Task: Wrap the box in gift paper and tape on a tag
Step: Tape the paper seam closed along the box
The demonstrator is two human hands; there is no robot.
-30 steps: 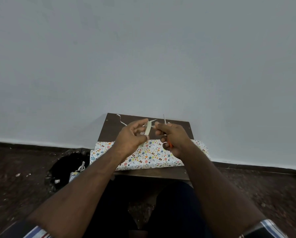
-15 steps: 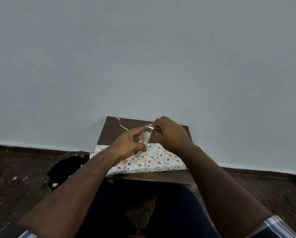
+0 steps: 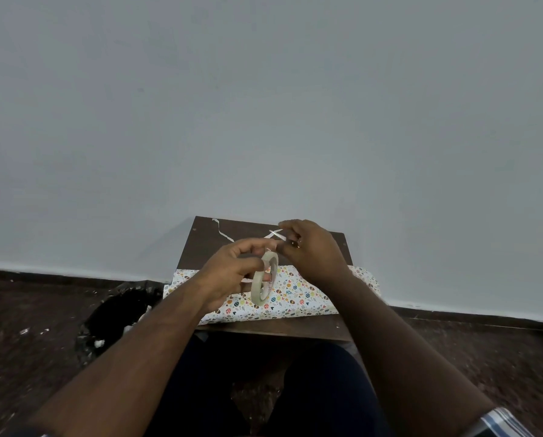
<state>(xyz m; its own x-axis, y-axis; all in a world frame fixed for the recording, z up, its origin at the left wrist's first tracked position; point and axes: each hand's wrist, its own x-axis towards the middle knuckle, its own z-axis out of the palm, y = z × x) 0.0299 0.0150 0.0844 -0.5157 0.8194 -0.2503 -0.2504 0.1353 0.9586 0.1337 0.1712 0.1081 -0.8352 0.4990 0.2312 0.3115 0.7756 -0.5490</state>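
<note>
Wrapped box (image 3: pixel 282 299) is laid along the near edge of the desk (image 3: pixel 207 244), covered in patterned paper. Above it a tape roll (image 3: pixel 264 280) is held by the left hand (image 3: pixel 232 272), fingers curled round it. A strip of tape (image 3: pixel 276 234) is pinched by the right hand (image 3: pixel 311 250), fingers curled. A white paper strip (image 3: pixel 221 230) is seen at the far left corner. A black bin (image 3: pixel 115 313) is seen on the floor, left of the desk.
</note>
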